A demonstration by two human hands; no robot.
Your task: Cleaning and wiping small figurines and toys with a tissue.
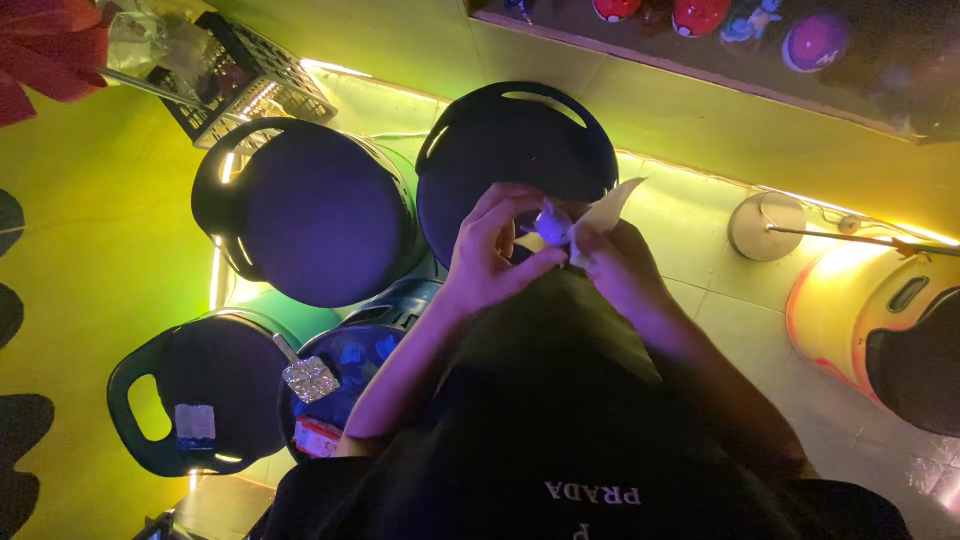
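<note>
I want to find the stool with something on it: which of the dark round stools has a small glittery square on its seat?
The bluish stool at lower left, beside the left forearm; the glittery square rests there.

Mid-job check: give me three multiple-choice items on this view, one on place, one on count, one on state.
1. Where are both hands?
A. Over the wire basket
B. Together in front of the upper right round black lid
C. On the yellow drum

2. How many round black lids with handle slots show at left and centre?
A. One
B. Three
C. Six

3. What is the state of the pale paper piece?
A. Lying flat on the floor
B. Pinched between the hands
C. Inside the basket

Answers:
1 B: the left hand and right hand meet before that black lid.
2 B: three lids show.
3 B: the paper piece sticks up from the fingers.
</note>
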